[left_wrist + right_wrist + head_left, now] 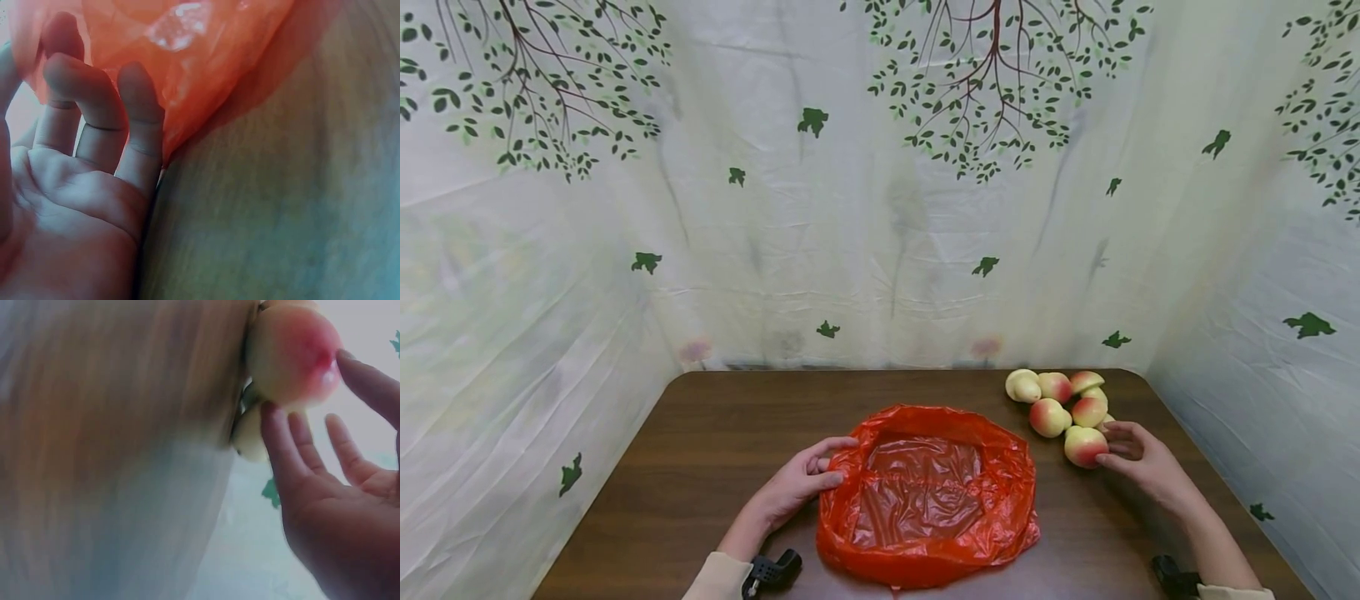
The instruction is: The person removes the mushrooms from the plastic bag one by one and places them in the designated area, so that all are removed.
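Observation:
A red plastic bag (925, 558) lies on the table with its mouth spread wide and facing up. At the bag's left rim, my left hand (797, 485) holds the thin plastic between thumb and fingers; in the left wrist view its fingers (100, 106) bend against the bag. My right hand (1153, 473) is at the nearest peach (1084, 447), thumb at its right side and fingers spread behind it. In the right wrist view that peach (294, 356) shows a red blush, and the fingers are not closed round it. Several more peaches (1047, 417) cluster just behind.
The peaches sit toward the back right of the dark wooden table (730, 417). A white curtain (865, 208) printed with branches and green leaves surrounds the table at the back and sides. Each wrist wears a black camera band (771, 572).

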{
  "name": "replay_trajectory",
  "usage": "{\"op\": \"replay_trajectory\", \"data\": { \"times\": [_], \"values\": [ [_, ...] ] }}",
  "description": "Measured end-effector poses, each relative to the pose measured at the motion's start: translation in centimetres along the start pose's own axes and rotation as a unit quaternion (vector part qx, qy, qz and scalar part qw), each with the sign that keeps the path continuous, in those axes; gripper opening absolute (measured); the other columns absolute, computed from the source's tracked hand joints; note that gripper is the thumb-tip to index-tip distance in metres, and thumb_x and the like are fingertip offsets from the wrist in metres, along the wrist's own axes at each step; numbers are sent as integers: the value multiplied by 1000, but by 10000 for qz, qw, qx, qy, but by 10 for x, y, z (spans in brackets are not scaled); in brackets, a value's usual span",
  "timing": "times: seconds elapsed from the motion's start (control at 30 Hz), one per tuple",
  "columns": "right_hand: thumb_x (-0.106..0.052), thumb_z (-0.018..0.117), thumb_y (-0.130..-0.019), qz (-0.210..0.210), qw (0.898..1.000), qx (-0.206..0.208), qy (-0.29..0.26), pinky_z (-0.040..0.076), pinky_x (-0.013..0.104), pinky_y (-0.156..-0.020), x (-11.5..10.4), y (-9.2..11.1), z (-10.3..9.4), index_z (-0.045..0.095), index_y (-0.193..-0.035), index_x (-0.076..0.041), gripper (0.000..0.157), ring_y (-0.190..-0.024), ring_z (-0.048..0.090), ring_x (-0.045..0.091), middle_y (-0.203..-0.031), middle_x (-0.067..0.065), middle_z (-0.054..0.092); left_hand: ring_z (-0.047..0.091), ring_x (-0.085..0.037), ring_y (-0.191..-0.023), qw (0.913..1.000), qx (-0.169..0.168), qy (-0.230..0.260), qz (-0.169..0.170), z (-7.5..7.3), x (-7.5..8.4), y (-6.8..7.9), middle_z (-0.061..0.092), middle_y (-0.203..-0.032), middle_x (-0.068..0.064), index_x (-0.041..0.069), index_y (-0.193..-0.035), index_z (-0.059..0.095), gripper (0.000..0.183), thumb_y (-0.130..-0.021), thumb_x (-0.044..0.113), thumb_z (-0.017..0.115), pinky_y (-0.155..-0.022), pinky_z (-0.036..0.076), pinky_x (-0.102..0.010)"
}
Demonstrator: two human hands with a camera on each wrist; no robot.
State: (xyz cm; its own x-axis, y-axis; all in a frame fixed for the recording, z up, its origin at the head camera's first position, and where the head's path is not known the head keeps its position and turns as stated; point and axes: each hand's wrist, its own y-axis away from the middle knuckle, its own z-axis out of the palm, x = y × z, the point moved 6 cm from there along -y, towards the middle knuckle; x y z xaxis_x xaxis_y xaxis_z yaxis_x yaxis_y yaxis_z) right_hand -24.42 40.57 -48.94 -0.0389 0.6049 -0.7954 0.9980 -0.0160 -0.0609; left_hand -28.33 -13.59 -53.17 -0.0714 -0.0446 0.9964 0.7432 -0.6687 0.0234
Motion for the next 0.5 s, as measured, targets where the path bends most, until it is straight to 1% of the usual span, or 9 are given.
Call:
{"op": "replay_trajectory", "data": {
  "times": [0.2,0.4,0.43,0.5],
  "values": [
    [-19,74,-101,16,9999,151,19,54,10,-79,-6,4,-12,44,-148,10,63,-100,55,-21,-141,38,59,78,-11,-93,9999,93,38,-22,0,2,-2,78,-111,-1,8,-161,38,56,-109,13,59,-85,66,-32],
    [-28,70,-104,164,9994,244,161,51,8,-79,-23,2,-22,40,-153,6,66,-99,51,-23,-146,36,56,77,-11,-90,9998,193,-48,11,-6,6,-2,76,-112,-1,9,-161,38,54,-110,14,57,-84,66,-32],
    [-31,69,-105,203,9993,266,187,51,9,-79,-27,1,-23,40,-153,5,67,-100,52,-21,-147,35,56,77,-11,-88,9998,204,-64,39,-7,7,-3,75,-112,-1,10,-162,37,55,-110,14,57,-84,66,-32],
    [-35,68,-105,209,9990,309,252,51,10,-79,-35,-1,-25,39,-154,3,68,-106,61,-8,-147,35,56,75,-10,-87,9995,249,-147,90,-12,12,-2,74,-111,0,8,-163,33,58,-110,14,56,-84,66,-30]
  ]
}}
